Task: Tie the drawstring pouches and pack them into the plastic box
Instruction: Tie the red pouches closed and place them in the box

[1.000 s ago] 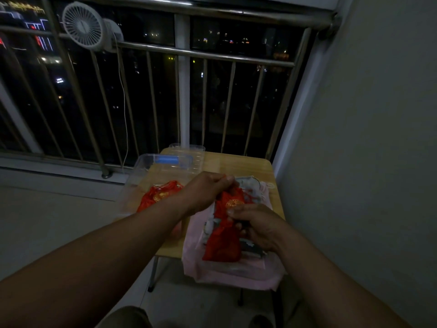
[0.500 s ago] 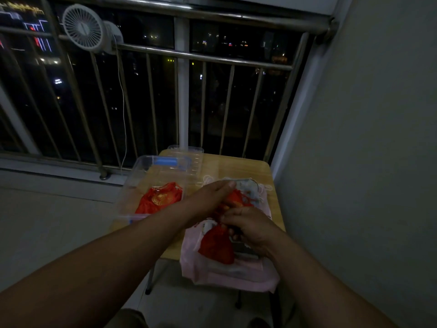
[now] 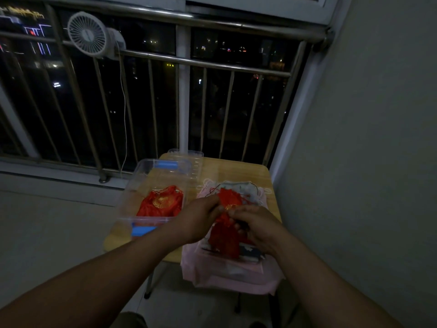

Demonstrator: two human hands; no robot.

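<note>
Both hands hold a red drawstring pouch with a gold emblem above the right half of the small wooden table. My left hand pinches its neck from the left. My right hand grips the neck from the right, fingers curled over the fabric. The pouch body hangs down toward me. On the table's left side stands the clear plastic box with blue latches, and a tied red pouch lies inside it.
A pink bag with more pouches lies under my hands and droops over the table's front edge. The box lid leans behind the box. A metal railing with a clipped white fan stands behind. A wall borders the right.
The pouch has been drawn a little lower and closer between both hands. My hands have come closer together at its neck. The pouch in the box has not moved.
</note>
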